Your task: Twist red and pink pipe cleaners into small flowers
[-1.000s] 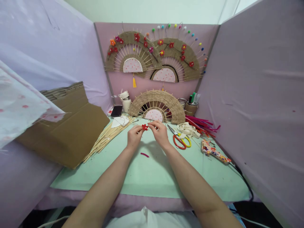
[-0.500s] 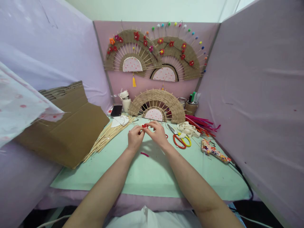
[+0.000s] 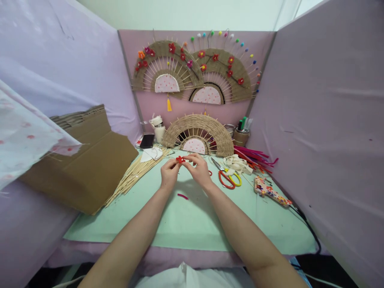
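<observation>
Between my fingertips, above the green mat, is a small red flower (image 3: 180, 159) that looks bent from pipe cleaner. My left hand (image 3: 169, 173) pinches its left side. The fingers of my right hand (image 3: 198, 168) close on its right side, thumb below. Behind both hands a woven twine fan (image 3: 195, 121) with a pink-dotted half-circle centre stands upright. A short magenta pipe cleaner piece (image 3: 183, 196) lies on the mat nearer to me. Just right of my right hand, a bit of red (image 3: 210, 173) shows, partly hidden.
Scissors (image 3: 227, 179), cream cord (image 3: 238, 163), pipe cleaners (image 3: 255, 155) and a floral glue gun (image 3: 271, 192) with its cable lie on the right. Thin sticks (image 3: 136, 176) and a cardboard sheet (image 3: 87, 168) are on the left. Decorated fans (image 3: 159, 47) hang behind.
My right hand has shifted left onto the flower, its fingers now closing around its right side. The flower has tilted and moved slightly left. My left hand has barely moved.
</observation>
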### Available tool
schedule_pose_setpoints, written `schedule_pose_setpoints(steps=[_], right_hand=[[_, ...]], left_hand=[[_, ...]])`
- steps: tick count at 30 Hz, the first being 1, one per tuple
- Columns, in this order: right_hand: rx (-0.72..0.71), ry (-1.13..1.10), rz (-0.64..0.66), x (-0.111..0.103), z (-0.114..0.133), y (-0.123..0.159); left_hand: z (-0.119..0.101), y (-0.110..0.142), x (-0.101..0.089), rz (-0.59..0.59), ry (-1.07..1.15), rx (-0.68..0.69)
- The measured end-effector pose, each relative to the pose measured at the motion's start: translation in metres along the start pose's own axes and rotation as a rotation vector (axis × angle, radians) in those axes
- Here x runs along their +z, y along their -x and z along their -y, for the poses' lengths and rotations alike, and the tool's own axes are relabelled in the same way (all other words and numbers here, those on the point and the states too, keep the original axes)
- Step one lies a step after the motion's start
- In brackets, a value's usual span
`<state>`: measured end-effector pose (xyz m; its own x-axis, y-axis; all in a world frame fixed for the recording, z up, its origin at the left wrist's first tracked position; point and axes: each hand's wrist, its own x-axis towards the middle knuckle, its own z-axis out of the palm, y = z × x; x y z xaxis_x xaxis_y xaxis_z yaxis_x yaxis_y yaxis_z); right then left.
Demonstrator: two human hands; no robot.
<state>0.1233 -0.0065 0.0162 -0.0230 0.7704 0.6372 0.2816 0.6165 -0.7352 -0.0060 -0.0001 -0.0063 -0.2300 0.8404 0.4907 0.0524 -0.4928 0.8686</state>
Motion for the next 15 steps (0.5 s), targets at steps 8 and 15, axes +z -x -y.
schedule_pose_setpoints(steps=[8, 15], right_hand=[[0.341, -0.28, 0.025, -0.001, -0.004, -0.004], [0.624, -0.435, 0.116, -0.003, -0.01, -0.006]], left_hand=[[0.006, -0.002, -0.002, 0.03, -0.022, 0.028], [0.006, 0.001, -0.004, 0.107, -0.23, 0.199]])
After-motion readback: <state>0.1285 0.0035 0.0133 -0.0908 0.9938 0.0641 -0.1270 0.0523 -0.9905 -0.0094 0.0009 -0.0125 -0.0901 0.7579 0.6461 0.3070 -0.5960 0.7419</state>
